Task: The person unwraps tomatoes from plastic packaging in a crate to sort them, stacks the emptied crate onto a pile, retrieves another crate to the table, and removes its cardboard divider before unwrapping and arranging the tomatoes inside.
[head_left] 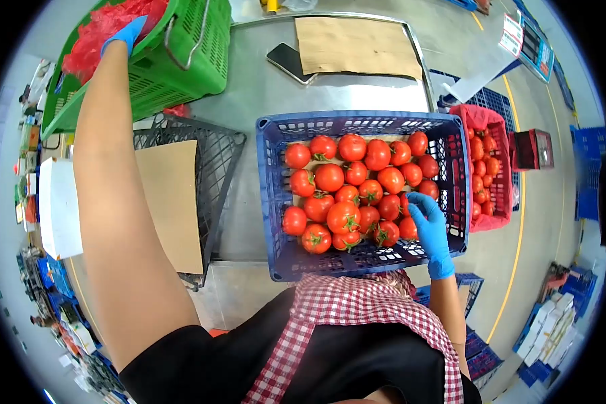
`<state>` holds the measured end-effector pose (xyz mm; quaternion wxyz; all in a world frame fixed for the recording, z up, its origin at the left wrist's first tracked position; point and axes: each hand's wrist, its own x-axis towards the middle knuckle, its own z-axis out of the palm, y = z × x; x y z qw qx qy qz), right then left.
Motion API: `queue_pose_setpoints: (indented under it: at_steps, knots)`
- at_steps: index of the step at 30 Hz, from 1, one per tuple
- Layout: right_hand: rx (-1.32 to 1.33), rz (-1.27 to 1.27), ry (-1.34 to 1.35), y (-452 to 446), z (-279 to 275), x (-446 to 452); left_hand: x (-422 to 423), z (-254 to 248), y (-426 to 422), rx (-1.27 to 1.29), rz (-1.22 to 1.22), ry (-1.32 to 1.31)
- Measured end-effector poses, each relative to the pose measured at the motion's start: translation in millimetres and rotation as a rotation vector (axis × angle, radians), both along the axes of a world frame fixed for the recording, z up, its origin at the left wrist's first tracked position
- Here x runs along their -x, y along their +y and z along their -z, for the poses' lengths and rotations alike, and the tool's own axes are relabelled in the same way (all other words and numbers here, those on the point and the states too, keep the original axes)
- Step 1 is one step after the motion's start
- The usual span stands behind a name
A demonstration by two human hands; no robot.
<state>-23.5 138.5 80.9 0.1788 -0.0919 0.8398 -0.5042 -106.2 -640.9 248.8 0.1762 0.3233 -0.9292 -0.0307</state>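
My left hand (125, 36), in a blue glove, reaches into a green crate (194, 64) at the upper left, by crumpled red plastic (104, 34); its fingers are mostly hidden. My right hand (429, 229), also in a blue glove, is inside the right side of a blue crate (363, 119), with thumb and index finger closed around a small part of a red tomato (404, 203). Many red tomatoes with green stems lie in the crate, among them a large one (343, 217) near the middle, on a brown liner.
A phone (291, 62) and a cardboard sheet (357, 46) lie on the metal table (249, 101). Left of the blue crate is a black crate (220, 145) with cardboard. To the right are a red-lined crate (495, 219) of tomatoes and a scale (537, 50).
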Motion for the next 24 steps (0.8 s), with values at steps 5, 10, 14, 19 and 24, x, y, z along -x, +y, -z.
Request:
queue_pose_setpoints:
  at_steps: [5, 10, 14, 19, 24]
  knots:
    - [-0.205, -0.407, 0.155, -42, -17, -17, 8, 24, -38, -0.349, 0.384, 0.022]
    - [-0.392, -0.842, 0.405, -89, 4, -27, -79, -4, 148, 0.167, 0.181, 0.325]
    - [-0.359, -0.812, 0.263, -90, 26, -24, -144, 56, 335, -0.278, 0.658, 0.392]
    - [0.550, -0.147, -0.825, -40, 23, 17, -193, 157, 457, -0.772, 0.795, -0.108]
    - [1.119, -0.032, -1.142, 10, -6, 37, -185, 193, 528, -0.422, 0.597, -0.681]
